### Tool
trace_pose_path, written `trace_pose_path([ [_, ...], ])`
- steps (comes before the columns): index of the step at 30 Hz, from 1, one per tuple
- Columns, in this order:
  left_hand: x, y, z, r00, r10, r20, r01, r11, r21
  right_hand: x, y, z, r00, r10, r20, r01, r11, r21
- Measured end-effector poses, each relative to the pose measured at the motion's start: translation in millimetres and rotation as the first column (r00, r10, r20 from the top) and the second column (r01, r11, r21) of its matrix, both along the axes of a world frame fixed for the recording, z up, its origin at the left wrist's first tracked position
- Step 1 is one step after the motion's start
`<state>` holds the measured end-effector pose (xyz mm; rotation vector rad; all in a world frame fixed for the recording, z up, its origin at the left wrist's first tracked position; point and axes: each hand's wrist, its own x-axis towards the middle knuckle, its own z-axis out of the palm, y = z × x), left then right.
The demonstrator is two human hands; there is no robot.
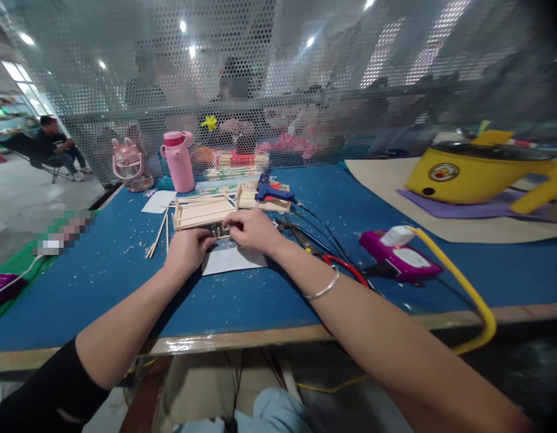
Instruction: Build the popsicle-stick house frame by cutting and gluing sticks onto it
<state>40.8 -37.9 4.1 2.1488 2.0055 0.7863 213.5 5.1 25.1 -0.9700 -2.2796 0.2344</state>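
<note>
In the head view both hands meet over the middle of the blue table. My left hand (188, 248) has thumb and fingers closed at the left end of a small wooden stick frame (222, 233). My right hand (253, 231) pinches the same piece at its right end, a silver bangle on that wrist. Directly behind it stands a larger model of pale wooden sticks (203, 211), with another stick structure (246, 195) to its right. A blue glue gun (271, 191) rests on that structure. White paper (233, 261) lies beneath my hands.
Pliers (300, 234) with red handles lie right of my hand, near a purple power strip (399, 257) with a yellow cable. Loose sticks (156, 237) lie left. Behind are a pink thermos (179, 165), a pink bottle (128, 165) and a yellow electric pot (467, 174).
</note>
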Motion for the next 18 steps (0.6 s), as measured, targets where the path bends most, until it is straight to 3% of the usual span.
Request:
trace_pose_path([
  [5, 5.8, -2.5, 1.7, 0.996, 0.021, -0.090, -0.019, 0.999, 0.026, -8.4, -8.7, -0.9, 0.979, 0.057, 0.194, -0.066, 0.997, 0.040],
  [10, 5.9, -7.5, 5.9, 0.991, 0.060, -0.116, -0.060, 0.998, 0.005, -9.7, -12.2, 0.5, 0.947, 0.010, 0.322, -0.033, 0.997, 0.067],
  [18, 0.2, -9.1, 9.9, 0.977, 0.143, -0.161, -0.153, 0.987, -0.054, -10.3, -9.9, -3.3, 0.929, -0.064, 0.364, 0.048, 0.997, 0.053],
])
